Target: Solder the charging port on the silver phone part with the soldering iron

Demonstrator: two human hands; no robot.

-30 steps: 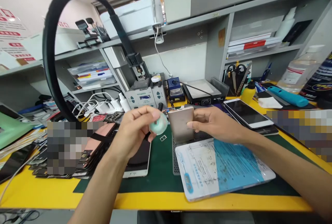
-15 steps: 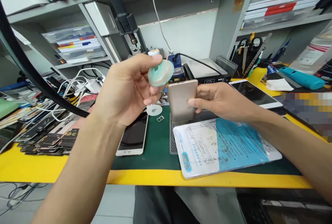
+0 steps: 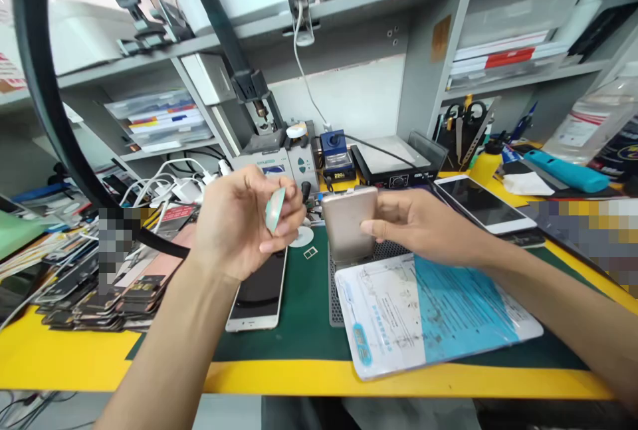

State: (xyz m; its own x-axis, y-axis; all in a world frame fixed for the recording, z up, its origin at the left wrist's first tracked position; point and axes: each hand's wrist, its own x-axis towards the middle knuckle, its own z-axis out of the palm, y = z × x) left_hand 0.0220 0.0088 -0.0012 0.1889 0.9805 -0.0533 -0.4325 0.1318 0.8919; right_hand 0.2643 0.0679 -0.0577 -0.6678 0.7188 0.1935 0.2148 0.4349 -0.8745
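Note:
My left hand point(image 3: 249, 220) is raised over the left part of the mat, its curled fingers pinching a pale green translucent disc point(image 3: 274, 209) that is tilted almost edge-on. To its right, my right hand point(image 3: 411, 220) grips the right edge of a gold-coloured phone point(image 3: 349, 227), thumb on the face towards me and fingers behind. The phone stands upright, and its lower end is close to a grey perforated plate point(image 3: 336, 300). Below my left hand lies a white-framed phone point(image 3: 256, 297), partly covered by the hand. A blue and white printed sheet point(image 3: 433, 314) lies below my right hand.
A white ring point(image 3: 302, 237) and a small metal frame point(image 3: 310, 252) lie on the green mat point(image 3: 304, 330). Stacked phone parts point(image 3: 104, 304) and cables fill the left. A black hose point(image 3: 54, 131) arcs overhead. Another white phone point(image 3: 486, 204) is at right.
My left hand has drawn back slightly from the gold phone and turned the green disc from broad side to nearly edge-on. My right hand keeps its grip. The camera view has tilted upwards.

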